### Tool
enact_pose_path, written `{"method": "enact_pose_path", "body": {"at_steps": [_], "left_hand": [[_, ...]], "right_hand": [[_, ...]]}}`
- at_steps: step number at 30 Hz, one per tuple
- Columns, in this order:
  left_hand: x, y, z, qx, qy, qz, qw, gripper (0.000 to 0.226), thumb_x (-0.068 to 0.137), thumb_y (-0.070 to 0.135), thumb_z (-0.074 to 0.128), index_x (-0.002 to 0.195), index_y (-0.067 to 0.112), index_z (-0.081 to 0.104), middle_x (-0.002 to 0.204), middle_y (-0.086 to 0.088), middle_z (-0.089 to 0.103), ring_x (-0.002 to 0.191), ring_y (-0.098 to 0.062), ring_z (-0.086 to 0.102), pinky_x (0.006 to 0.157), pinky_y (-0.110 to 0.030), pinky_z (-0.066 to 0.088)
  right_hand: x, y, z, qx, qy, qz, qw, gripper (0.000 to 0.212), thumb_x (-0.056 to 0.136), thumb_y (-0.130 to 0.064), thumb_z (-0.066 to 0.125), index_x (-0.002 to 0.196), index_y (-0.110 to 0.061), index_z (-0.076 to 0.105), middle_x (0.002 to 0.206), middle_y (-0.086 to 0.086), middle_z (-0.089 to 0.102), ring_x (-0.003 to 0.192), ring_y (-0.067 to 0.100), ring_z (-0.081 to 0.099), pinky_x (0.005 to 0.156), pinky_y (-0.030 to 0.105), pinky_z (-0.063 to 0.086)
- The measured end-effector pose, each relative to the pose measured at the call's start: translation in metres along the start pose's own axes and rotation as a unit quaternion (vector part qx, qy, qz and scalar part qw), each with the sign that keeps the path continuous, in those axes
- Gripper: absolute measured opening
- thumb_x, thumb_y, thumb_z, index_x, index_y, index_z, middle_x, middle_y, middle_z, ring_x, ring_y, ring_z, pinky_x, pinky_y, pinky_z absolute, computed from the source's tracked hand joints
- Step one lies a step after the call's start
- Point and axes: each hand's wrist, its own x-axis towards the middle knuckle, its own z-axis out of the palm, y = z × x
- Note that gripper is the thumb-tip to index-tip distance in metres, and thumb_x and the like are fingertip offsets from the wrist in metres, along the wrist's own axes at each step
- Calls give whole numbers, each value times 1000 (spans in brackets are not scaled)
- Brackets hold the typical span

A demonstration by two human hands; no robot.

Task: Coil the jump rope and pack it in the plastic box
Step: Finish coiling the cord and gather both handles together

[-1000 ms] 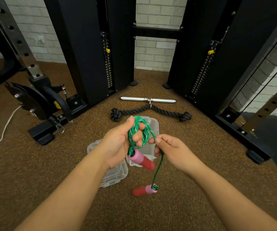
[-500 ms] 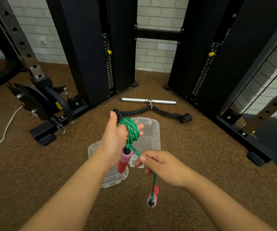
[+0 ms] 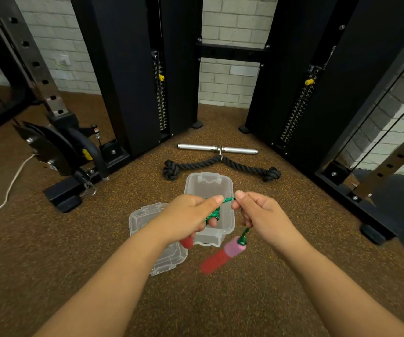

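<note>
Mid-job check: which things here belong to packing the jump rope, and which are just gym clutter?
Job:
jump rope, held by left hand and right hand
its dangling handle
plastic box
lid

Lying about:
black rope attachment
metal bar
white cord
cable machine
</note>
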Motion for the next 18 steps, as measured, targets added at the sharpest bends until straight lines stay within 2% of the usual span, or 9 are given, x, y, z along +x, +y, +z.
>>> {"method": "enact_pose_path", "body": {"at_steps": [2,4,8,11,14,16,18], "left_hand": [[2,2,1,-29,-1,-9,1000,51,86,61,47,70,15,63,44,8,40,41,-11,35,53,-28,39],[2,2,0,-48,4,-15,999,51,85,63,46,67,17,59,44,8,39,41,-10,35,52,-27,38],[1,6,-4,-81,24,-10,996,52,89,62,38,65,17,51,42,7,36,42,-12,36,55,-27,38],[-1,5,-6,-149,28,3,988,49,93,55,35,69,16,52,45,4,41,50,-16,44,60,-24,43],[-1,2,-5,-264,-3,3,965,42,97,44,36,79,12,56,52,1,46,55,-17,47,62,-27,38],[-1,4,-5,-341,-11,1,940,37,98,39,36,81,11,54,52,1,43,54,-16,43,60,-26,36],[-2,8,-6,-422,-10,3,906,34,98,37,37,80,12,52,49,3,41,52,-15,37,54,-22,38]], "right_hand": [[1,0,2,11,2,5,1000,32,94,-37,50,76,-17,68,55,-7,43,55,8,44,64,24,50],[2,0,2,21,4,6,1000,30,95,-35,50,80,-18,70,56,-7,44,56,9,46,69,30,50],[3,2,1,12,-21,-5,1000,24,98,-23,47,92,-22,71,64,-5,51,63,7,50,67,21,49],[4,3,-2,-3,-18,-9,1000,21,97,-18,47,99,-17,69,70,-2,54,66,8,52,67,19,49],[5,7,-6,-31,-1,-3,1000,19,95,-27,52,91,-19,70,65,-3,53,62,8,51,64,23,47],[7,10,-7,-34,2,5,999,23,92,-35,55,80,-21,69,60,-2,50,58,9,50,64,30,46],[8,12,-5,-39,4,4,999,29,92,-38,54,73,-21,67,57,-1,48,53,9,50,62,30,45]]}}
